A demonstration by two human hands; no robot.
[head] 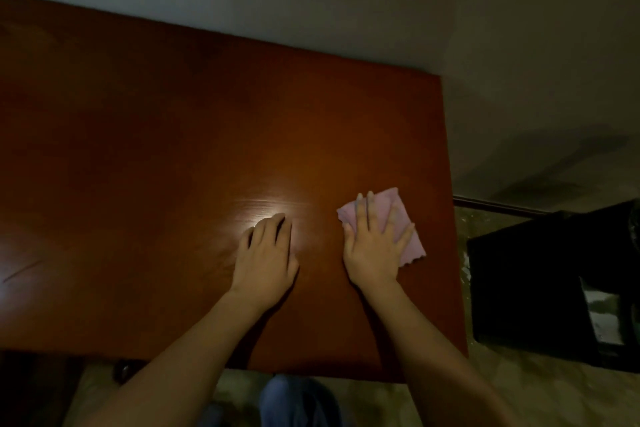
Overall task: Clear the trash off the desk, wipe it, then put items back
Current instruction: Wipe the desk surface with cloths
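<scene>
The right hand (pixel 375 246) lies flat, fingers straight, pressing a pink cloth (pixel 391 224) onto the reddish-brown bench (pixel 173 149) near its right edge. The left hand (pixel 266 253) rests just beside it, palm down on the bare wood with fingers relaxed, holding nothing. A dark bin (pixel 540 288) stands on the floor to the right.

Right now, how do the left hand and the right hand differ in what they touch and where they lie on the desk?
The left hand rests bare on the desk, beside a bright glare; the right hand presses flat on a pink cloth. The left hand lies nearer the middle, the right hand nearer the desk's right edge. Both lie palm down and point away from the person.
</scene>
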